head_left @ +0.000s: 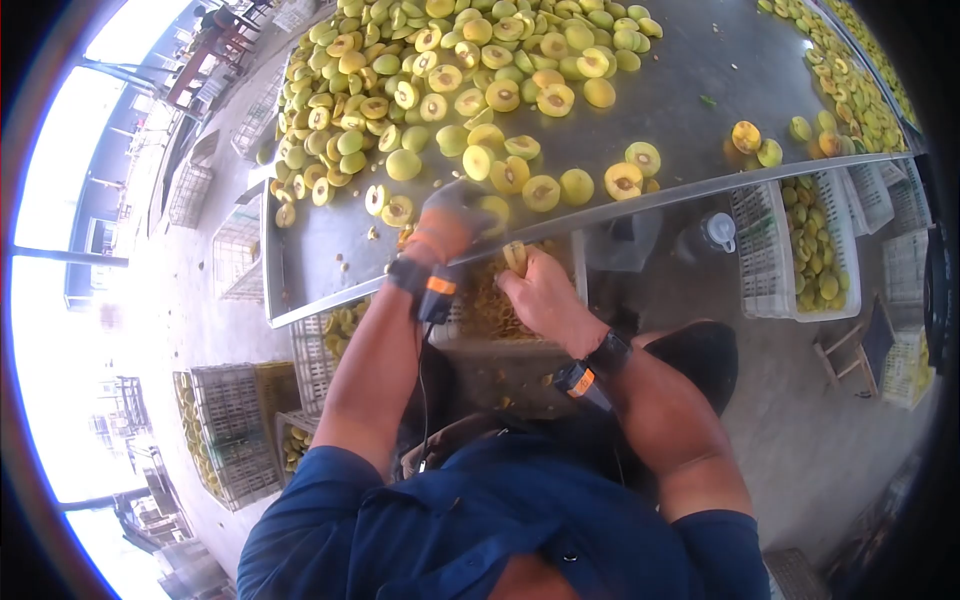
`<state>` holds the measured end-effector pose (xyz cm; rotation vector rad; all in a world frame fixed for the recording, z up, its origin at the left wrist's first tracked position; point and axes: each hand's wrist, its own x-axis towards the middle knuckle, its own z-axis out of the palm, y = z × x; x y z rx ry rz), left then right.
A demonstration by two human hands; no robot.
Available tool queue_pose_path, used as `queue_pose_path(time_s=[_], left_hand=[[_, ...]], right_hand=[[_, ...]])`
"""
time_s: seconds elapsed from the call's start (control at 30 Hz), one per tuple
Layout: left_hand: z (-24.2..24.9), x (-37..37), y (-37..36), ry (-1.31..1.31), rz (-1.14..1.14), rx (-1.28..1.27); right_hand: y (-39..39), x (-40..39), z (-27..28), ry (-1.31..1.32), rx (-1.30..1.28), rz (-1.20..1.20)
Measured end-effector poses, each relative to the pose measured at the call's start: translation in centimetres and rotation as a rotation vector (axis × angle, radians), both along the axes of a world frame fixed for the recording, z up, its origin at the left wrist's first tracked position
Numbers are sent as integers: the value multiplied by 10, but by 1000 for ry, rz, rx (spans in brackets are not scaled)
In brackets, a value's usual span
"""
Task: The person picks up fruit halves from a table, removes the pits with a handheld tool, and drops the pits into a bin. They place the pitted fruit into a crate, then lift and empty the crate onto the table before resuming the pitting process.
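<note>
My left hand (447, 222), in a grey and orange glove, is over the near edge of the metal table (330, 290), blurred by motion. Its fingers close around a smeared yellow-green plum (493, 213). Bare and lower, my right hand (548, 300) grips a short yellowish handle-like piece (515, 258) between thumb and fingers, just off the table's rim; whatever extends from that piece I cannot tell. Cut plum halves (510, 173) with brown stones showing lie just beyond my left hand. Both wrists wear black bands with orange-marked devices.
A large heap of plums (440, 75) covers the table's far left, and more plums (855, 90) line its right side. Below on the right stands a white crate of fruit (850, 290), beside a clear jug (718, 232). Stacked crates (235, 430) stand at lower left.
</note>
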<state>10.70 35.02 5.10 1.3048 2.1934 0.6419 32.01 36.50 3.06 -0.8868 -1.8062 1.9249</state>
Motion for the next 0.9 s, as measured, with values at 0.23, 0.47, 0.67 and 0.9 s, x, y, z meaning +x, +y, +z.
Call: queue_pose_path(time_s=[0.23, 0.47, 0.67, 0.9], left_hand=[[29, 39, -47, -581, 372, 310], [12, 78, -67, -290, 448, 482], [-15, 63, -86, 200, 243, 451], [-13, 56, -80, -624, 448, 656]], right_hand=[[-7, -12, -13, 128, 63, -22], [-14, 1, -12, 104, 477, 112], [-19, -29, -60, 321, 407, 60], [-10, -3, 17, 216, 190, 192]])
